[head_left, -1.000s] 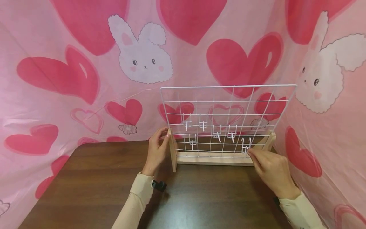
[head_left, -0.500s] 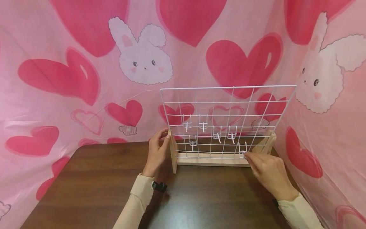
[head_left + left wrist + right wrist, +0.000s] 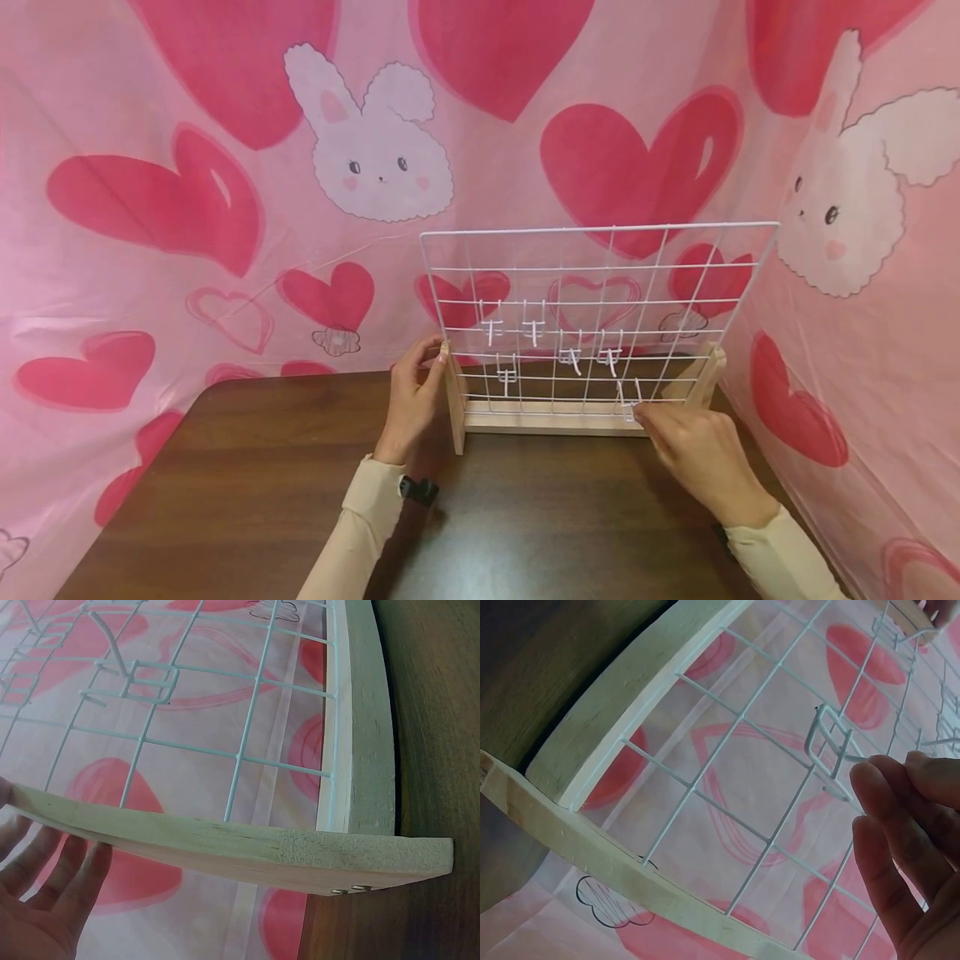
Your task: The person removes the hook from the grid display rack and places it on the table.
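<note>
A white wire grid panel (image 3: 600, 227) stands upright in a wooden stand (image 3: 547, 423). My left hand (image 3: 412, 398) holds the stand's left wooden upright (image 3: 217, 840), thumb at the front edge and fingers on the outer face. With thumb and fingertips, my right hand (image 3: 705, 457) pinches the prong of a white wire hook (image 3: 832, 718) at the grid's lower right. The hook's frame lies against the grid wires; whether it is hooked on them I cannot tell. Several matching hooks hang further left, including an upper one (image 3: 533, 329) and a lower one (image 3: 507, 375).
The stand rests near the back of a dark wooden table (image 3: 255, 483). Pink cloth (image 3: 495, 183) with hearts and rabbit faces rises behind and at both sides. The stand's right upright (image 3: 705, 375) is close to the right cloth wall.
My right hand has shifted left and slightly down along the grid, carrying the pinched hook with it. The left hand, the stand and the other hooks keep their places.
</note>
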Action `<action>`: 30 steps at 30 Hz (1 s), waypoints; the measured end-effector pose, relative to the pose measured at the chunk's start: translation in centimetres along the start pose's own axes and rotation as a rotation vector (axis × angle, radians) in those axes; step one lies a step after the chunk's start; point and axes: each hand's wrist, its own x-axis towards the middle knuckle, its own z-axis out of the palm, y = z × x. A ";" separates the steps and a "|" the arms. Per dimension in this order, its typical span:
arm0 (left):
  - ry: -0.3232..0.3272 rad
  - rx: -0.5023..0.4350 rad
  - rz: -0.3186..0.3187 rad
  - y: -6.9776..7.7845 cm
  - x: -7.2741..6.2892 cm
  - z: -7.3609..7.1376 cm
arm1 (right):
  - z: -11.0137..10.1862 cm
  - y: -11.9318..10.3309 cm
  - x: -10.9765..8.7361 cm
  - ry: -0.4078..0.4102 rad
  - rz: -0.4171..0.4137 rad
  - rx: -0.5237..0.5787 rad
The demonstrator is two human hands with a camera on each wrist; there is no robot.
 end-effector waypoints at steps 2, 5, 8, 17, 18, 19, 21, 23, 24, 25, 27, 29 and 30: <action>0.000 0.001 0.001 0.0 0.0 0.0 | 0.1 0.0 0.0 -0.009 -0.011 -0.007; 0.002 -0.002 0.006 0.0 0.0 0.0 | 0.2 0.0 -0.1 -0.025 -0.011 -0.007; -0.001 -0.002 0.006 0.0 0.0 0.0 | 0.3 -0.1 -0.1 -0.034 -0.010 -0.006; -0.007 0.005 -0.003 0.0 0.0 -0.1 | 0.4 -0.2 -0.4 -0.083 -0.009 -0.010; -0.007 0.002 -0.003 0.0 0.0 -0.1 | 0.4 -0.2 -0.4 -0.097 -0.008 -0.005; -0.007 0.000 -0.001 -0.1 0.0 -0.1 | 0.4 -0.2 -0.5 -0.111 -0.005 -0.001; -0.008 -0.002 -0.001 -0.1 0.0 -0.1 | 0.4 -0.2 -0.6 -0.139 -0.001 0.005; -0.011 -0.003 -0.003 -0.1 0.0 -0.1 | 0.4 -0.3 -0.6 -0.161 0.003 0.009; -0.012 -0.002 -0.004 0.0 0.0 -0.1 | 0.4 -0.3 -0.6 -0.169 0.004 0.009; -0.013 -0.001 -0.006 0.0 0.0 -0.1 | 0.5 -0.4 -0.7 -0.173 0.003 0.008; -0.014 0.000 -0.009 0.1 0.0 -0.1 | 0.6 -0.5 -0.7 -0.179 0.001 0.006; -0.014 0.001 -0.013 0.1 0.0 0.0 | 0.7 -0.5 -0.7 -0.182 -0.001 0.002; -0.012 0.001 -0.014 0.1 0.0 0.0 | 0.8 -0.5 -0.7 -0.185 0.000 0.001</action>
